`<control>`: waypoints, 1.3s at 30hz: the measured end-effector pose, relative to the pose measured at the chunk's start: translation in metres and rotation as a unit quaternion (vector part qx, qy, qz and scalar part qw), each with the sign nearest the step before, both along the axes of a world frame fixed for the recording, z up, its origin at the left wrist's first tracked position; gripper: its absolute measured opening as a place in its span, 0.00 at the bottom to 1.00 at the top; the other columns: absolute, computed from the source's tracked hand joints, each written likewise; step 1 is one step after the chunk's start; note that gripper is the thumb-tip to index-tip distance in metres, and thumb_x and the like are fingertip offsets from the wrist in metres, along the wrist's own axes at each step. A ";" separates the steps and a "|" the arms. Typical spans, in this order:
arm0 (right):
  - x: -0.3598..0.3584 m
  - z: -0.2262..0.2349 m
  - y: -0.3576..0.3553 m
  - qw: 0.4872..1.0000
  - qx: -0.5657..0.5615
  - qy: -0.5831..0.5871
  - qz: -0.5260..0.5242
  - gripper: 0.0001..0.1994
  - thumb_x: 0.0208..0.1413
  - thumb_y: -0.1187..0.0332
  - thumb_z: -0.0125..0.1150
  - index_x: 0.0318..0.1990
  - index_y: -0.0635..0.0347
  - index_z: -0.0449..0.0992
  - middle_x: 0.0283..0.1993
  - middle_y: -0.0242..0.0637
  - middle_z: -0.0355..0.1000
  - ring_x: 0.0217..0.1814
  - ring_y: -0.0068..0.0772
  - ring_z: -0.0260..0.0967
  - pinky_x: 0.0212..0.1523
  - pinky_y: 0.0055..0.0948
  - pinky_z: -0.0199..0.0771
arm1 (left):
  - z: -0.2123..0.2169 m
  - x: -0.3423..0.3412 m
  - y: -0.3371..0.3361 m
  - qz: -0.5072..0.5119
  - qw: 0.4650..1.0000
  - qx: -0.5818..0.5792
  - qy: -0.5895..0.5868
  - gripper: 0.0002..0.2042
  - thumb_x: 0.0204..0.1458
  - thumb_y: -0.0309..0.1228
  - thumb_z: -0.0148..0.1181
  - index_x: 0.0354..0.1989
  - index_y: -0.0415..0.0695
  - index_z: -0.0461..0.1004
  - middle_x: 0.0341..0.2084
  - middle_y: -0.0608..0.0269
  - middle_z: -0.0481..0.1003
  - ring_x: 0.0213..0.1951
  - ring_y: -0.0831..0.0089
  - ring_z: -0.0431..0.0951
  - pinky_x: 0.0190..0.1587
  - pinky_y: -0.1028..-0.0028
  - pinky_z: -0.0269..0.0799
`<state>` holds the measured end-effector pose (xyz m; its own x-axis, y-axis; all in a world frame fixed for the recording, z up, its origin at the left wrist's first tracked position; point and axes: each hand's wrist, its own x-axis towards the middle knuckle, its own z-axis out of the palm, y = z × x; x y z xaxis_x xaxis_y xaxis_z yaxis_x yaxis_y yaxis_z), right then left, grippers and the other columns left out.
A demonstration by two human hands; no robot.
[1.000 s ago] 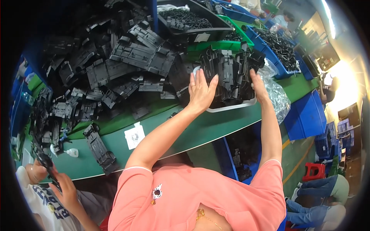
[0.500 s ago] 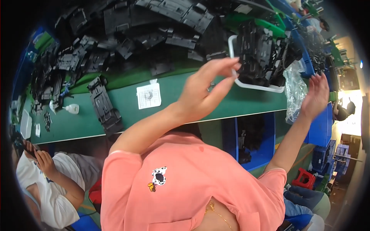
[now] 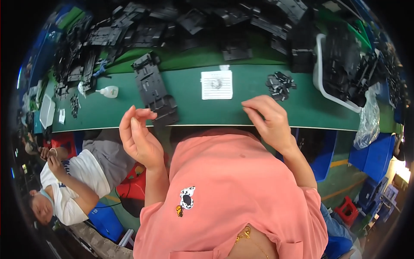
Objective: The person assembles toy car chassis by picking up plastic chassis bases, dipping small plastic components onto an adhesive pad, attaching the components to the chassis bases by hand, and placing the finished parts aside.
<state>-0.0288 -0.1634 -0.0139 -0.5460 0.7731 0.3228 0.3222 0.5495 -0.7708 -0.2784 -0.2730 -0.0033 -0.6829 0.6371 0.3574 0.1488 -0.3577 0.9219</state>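
Beside the near end of a long black moulded plastic part [image 3: 156, 88], my left hand [image 3: 141, 136] hangs at the table's front edge. Its fingers are loosely curled and apart, with nothing visible in them. My right hand [image 3: 271, 121] is over the front edge, to the right of the middle. Its thumb and fingertips come together in a pinch; whatever they may hold is too small or hidden to make out. Just beyond it lies a heap of small black plastic pieces [image 3: 280, 85]. A white printed sheet [image 3: 217, 85] lies flat between the long part and the heap.
A white bin [image 3: 320, 80] full of black parts stands at the right, a clear plastic bag [image 3: 368, 121] beside it. Black mouldings [image 3: 148, 34] pile along the back. At left are a small white bottle [image 3: 108, 91], a white tray [image 3: 47, 111] and a seated person [image 3: 73, 185].
My view has turned left. Both hands have come back from the white bin and bag to the table's front edge, my left hand now by the long black part. The right fingers have closed together.
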 end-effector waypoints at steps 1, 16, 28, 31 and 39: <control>-0.012 -0.003 0.003 1.000 -0.001 -0.009 0.017 0.06 0.48 0.78 0.60 0.35 0.64 0.74 0.33 0.40 0.72 0.35 0.41 0.69 0.35 0.33 0.70 | 0.001 -0.006 -0.001 0.012 1.000 -0.002 -0.016 0.14 0.61 0.26 0.39 0.50 0.33 0.66 0.35 0.53 0.73 0.36 0.68 0.73 0.42 0.69 0.70; -0.073 0.008 -0.013 0.998 -0.038 -0.021 0.038 0.05 0.48 0.80 0.60 0.34 0.66 0.75 0.31 0.40 0.72 0.32 0.39 0.70 0.33 0.30 0.69 | -0.028 -0.081 0.022 0.003 0.951 -0.307 0.023 0.25 0.51 0.30 0.61 0.56 0.34 0.61 0.34 0.59 0.74 0.31 0.79 0.71 0.35 0.81 0.69; -0.085 0.012 -0.023 0.990 -0.121 -0.020 0.068 0.06 0.50 0.78 0.60 0.37 0.65 0.76 0.33 0.40 0.73 0.33 0.34 0.72 0.34 0.27 0.71 | -0.023 -0.072 0.021 0.012 0.954 -0.189 -0.231 0.26 0.50 0.23 0.62 0.57 0.31 0.61 0.33 0.66 0.71 0.32 0.84 0.69 0.32 0.86 0.64; -0.086 0.005 -0.028 0.959 -0.278 0.037 0.043 0.16 0.51 0.74 0.61 0.49 0.64 0.72 0.42 0.40 0.72 0.41 0.28 0.71 0.40 0.25 0.71 | -0.019 -0.061 0.013 0.001 0.940 -0.109 -0.322 0.17 0.52 0.22 0.59 0.50 0.36 0.66 0.37 0.65 0.74 0.38 0.79 0.74 0.40 0.80 0.71; -0.093 0.017 -0.038 0.783 -0.581 0.205 0.090 0.27 0.55 0.75 0.58 0.61 0.67 0.57 0.50 0.41 0.69 0.48 0.27 0.68 0.49 0.28 0.71 | 0.002 -0.028 0.010 -0.061 0.950 -0.055 -0.302 0.14 0.54 0.22 0.55 0.49 0.39 0.65 0.41 0.61 0.73 0.41 0.75 0.74 0.45 0.74 0.73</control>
